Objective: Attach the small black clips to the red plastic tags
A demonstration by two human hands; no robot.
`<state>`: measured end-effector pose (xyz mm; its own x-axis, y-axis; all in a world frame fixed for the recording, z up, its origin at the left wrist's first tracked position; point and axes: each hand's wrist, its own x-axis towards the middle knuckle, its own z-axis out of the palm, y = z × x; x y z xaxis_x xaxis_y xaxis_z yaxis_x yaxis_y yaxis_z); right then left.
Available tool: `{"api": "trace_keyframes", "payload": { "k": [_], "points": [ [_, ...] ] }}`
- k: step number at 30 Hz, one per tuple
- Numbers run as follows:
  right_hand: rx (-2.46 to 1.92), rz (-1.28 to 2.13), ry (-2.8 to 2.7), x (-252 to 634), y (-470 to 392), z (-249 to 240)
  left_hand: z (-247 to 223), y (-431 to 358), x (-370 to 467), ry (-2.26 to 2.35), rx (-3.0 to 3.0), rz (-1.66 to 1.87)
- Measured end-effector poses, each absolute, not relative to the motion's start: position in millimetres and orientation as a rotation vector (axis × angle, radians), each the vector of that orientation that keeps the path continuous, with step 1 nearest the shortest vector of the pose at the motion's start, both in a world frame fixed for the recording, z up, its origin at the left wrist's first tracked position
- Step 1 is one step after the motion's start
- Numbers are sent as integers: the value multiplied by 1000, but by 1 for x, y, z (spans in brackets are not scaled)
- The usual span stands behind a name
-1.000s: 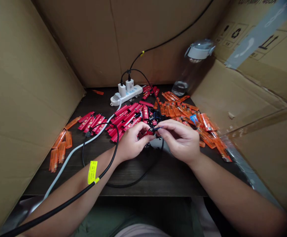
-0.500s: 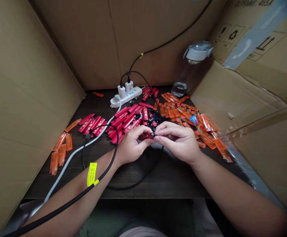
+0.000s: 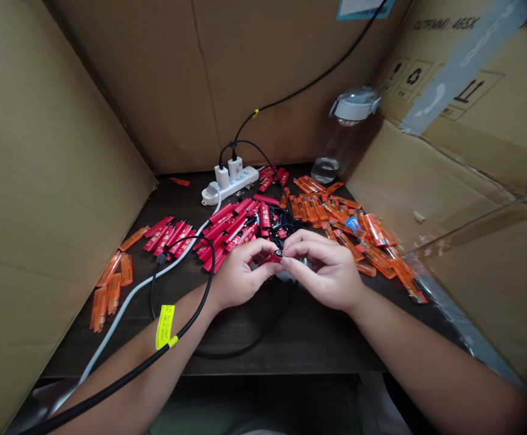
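Observation:
Close together over the dark table, both hands meet at a small red lighter body (image 3: pixel 270 258) with a dark, round metal end. My left hand (image 3: pixel 240 273) is closed around the red body. At that metal end, my right hand (image 3: pixel 324 269) pinches with thumb and fingers; whatever small part sits between its fingertips is too hidden to tell. Behind the hands lie small black parts (image 3: pixel 286 219), partly covered by the fingers. A heap of red lighter bodies (image 3: pixel 227 226) spreads to the left of these, and orange translucent lighters (image 3: pixel 318 208) are piled to the right.
A white power strip (image 3: pixel 231 185) with plugged-in adapters stands at the back. A clear bottle (image 3: pixel 329 148) is at the back right. Black and white cables (image 3: pixel 130 296) cross the left side and my left forearm. Cardboard walls (image 3: pixel 263 72) enclose the table (image 3: pixel 290 356).
The camera view has tilted slightly, so the scene sits a little lower and further left. Both hands remain together at the red lighter body, with only a small shift of the fingers.

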<state>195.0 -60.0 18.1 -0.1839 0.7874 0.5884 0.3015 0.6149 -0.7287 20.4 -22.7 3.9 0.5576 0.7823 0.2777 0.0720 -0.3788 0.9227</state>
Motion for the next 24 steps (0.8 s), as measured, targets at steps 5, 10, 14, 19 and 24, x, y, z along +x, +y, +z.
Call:
{"api": "trace_keyframes", "payload": {
  "k": [5, 10, 14, 19, 24],
  "points": [
    [-918, 513, -1818, 193, -61, 20, 5, -23, 20, 737, 1952, 956],
    [-961, 540, -1831, 191, -61, 17, 4, -23, 19, 734, 2059, 994],
    [-955, 547, -1829, 190, -60, 14, 2, -22, 18, 732, 2134, 1031],
    [-958, 500, -1837, 190, -61, 15, 1, -21, 18, 729, 2160, 1056],
    [-938, 470, -1886, 190, -61, 16, -1, -19, 17, 693, 2222, 1110]
  ]
}}
